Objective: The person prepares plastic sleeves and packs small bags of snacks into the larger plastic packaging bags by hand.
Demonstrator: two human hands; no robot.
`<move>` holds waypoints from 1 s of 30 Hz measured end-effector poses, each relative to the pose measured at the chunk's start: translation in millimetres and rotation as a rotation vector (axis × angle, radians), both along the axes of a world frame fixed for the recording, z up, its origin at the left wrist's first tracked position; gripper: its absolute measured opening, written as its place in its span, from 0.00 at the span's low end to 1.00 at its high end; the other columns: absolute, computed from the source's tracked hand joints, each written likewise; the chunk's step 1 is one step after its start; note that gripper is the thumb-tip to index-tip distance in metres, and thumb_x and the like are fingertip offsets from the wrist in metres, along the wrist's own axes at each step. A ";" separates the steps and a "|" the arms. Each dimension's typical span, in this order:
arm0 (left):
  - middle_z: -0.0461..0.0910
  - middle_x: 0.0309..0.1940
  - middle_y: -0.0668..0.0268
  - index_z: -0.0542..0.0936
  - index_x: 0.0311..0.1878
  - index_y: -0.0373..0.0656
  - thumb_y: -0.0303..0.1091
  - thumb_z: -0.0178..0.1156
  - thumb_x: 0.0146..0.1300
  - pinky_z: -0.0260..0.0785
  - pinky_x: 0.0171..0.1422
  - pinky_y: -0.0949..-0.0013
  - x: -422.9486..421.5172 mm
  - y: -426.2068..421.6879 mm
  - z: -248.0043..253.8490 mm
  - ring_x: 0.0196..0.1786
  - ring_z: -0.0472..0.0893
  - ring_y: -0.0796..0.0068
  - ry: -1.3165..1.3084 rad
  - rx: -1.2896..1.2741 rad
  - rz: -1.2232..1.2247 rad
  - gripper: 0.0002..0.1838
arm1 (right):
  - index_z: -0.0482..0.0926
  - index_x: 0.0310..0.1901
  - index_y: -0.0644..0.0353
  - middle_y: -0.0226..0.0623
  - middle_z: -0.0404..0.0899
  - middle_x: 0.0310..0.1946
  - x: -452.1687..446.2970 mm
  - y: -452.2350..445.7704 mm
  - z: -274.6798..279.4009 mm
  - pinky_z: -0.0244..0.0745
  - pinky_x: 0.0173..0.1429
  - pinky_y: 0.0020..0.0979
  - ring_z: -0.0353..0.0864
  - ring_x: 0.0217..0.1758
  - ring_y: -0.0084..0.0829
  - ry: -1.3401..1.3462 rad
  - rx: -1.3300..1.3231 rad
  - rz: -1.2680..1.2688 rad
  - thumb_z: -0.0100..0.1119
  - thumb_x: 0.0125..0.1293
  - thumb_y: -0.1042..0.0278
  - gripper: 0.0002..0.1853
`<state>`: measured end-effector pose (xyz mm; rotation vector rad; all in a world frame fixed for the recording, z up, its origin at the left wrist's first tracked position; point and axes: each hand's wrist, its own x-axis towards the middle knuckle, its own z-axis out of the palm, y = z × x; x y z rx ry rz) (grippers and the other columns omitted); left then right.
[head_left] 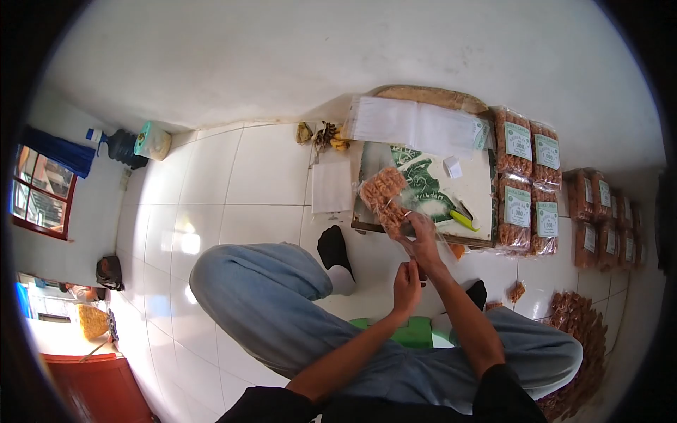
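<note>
Grips a clear packet (384, 185) of brown snack pieces with the right hand (423, 236), pinching the narrowed plastic at the near right end, over the near left edge of a low table (476, 187). Curls the left hand (405, 285) just nearer, close by the right wrist; cannot tell pinching from merely resting there, with the fingertips hidden.

Looks partway through this one packet: filled towards the far left end, yet bearing no visible label, and impossible to judge as sealed or open. Seems finished, by contrast, farther right: labelled packs (518, 141) grouped just beside the table, with more labelled bundles (599, 197) beyond. Suggests a good share already done.

Also appears to leave plenty undone: a spread of flat clear bags (384, 120) along the far edge of the table, with a green label (481, 134) at the right end, a further pale stack (330, 187) on the floor (271, 166) to the left, and a broad brown heap (578, 324) at the near right, too blurred to tell loose from bagged. Shows a yellow-green cutter (463, 220) lying out of hand at the near right of the tabletop.
</note>
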<state>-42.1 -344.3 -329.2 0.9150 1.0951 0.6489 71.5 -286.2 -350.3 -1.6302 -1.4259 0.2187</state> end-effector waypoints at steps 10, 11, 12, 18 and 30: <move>0.74 0.23 0.62 0.71 0.38 0.39 0.41 0.45 0.77 0.68 0.35 0.64 -3.2 -2.9 10.1 0.27 0.76 0.69 0.222 0.255 -0.115 0.16 | 0.69 0.65 0.57 0.42 0.79 0.44 3.8 9.5 10.4 0.67 0.54 0.45 0.76 0.50 0.47 -0.214 -0.112 -0.046 0.77 0.49 0.55 0.41; 0.75 0.24 0.57 0.72 0.38 0.38 0.40 0.47 0.76 0.68 0.36 0.60 -3.1 -2.8 12.2 0.27 0.78 0.62 0.229 0.277 -0.123 0.15 | 0.70 0.64 0.57 0.43 0.79 0.43 6.1 10.4 12.5 0.68 0.52 0.45 0.76 0.49 0.48 -0.228 -0.148 0.014 0.76 0.50 0.54 0.40; 0.75 0.24 0.57 0.72 0.38 0.38 0.40 0.47 0.76 0.68 0.36 0.60 -3.3 -1.0 13.6 0.27 0.78 0.62 0.230 0.281 -0.124 0.15 | 0.70 0.63 0.57 0.44 0.80 0.42 7.9 11.0 17.0 0.69 0.51 0.46 0.77 0.49 0.49 -0.242 -0.184 0.074 0.76 0.50 0.52 0.40; 0.77 0.25 0.52 0.73 0.40 0.39 0.39 0.49 0.73 0.68 0.36 0.54 -9.8 10.1 4.4 0.30 0.78 0.47 0.308 0.436 -0.247 0.12 | 0.72 0.60 0.58 0.43 0.80 0.30 2.6 11.5 21.3 0.73 0.37 0.43 0.80 0.35 0.47 -0.209 -0.144 0.010 0.77 0.46 0.52 0.40; 0.76 0.55 0.49 0.74 0.60 0.42 0.52 0.61 0.65 0.66 0.63 0.53 -26.7 177.2 42.6 0.59 0.75 0.50 0.738 1.202 -0.132 0.28 | 0.75 0.54 0.61 0.40 0.83 0.28 22.1 3.7 18.4 0.72 0.44 0.42 0.81 0.36 0.47 -0.091 0.029 0.136 0.74 0.50 0.60 0.30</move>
